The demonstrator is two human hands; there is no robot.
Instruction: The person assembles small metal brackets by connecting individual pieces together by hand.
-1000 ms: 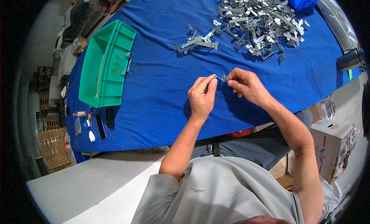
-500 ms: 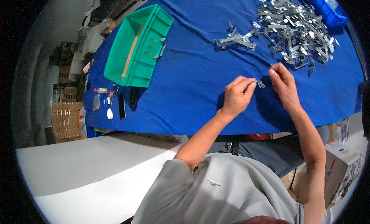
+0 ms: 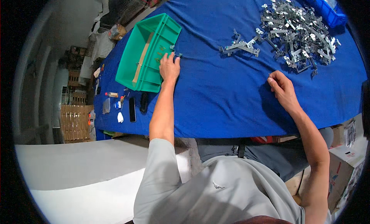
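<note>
My left hand [image 3: 169, 68] reaches to the right wall of the green plastic bin [image 3: 168, 27], its fingers stretched out and apart. Small metal pieces [image 3: 173, 48] sit at the bin's edge just beyond its fingertips. My right hand [image 3: 283, 90] hovers above the blue cloth, thumb and forefinger pinched together. A tiny dark tip shows at that pinch, too small to name. Farther off lies a large heap of grey metal brackets [image 3: 295, 31], with a smaller cluster of brackets [image 3: 242, 46] to its left.
Inside the bin are a tan strip [image 3: 143, 56] and several small brass-coloured pieces [image 3: 159, 53]. A black phone [image 3: 132, 109] and small bottles lie left of my left forearm. A blue crate [image 3: 333, 16] stands at the far right, and a cardboard box [image 3: 345, 162] beside the table.
My left hand has gone from beside the right hand, where it pinched a small metal bracket, left to the bin, and its fingers have spread. The right hand stays pinched. The view has shifted slightly.
</note>
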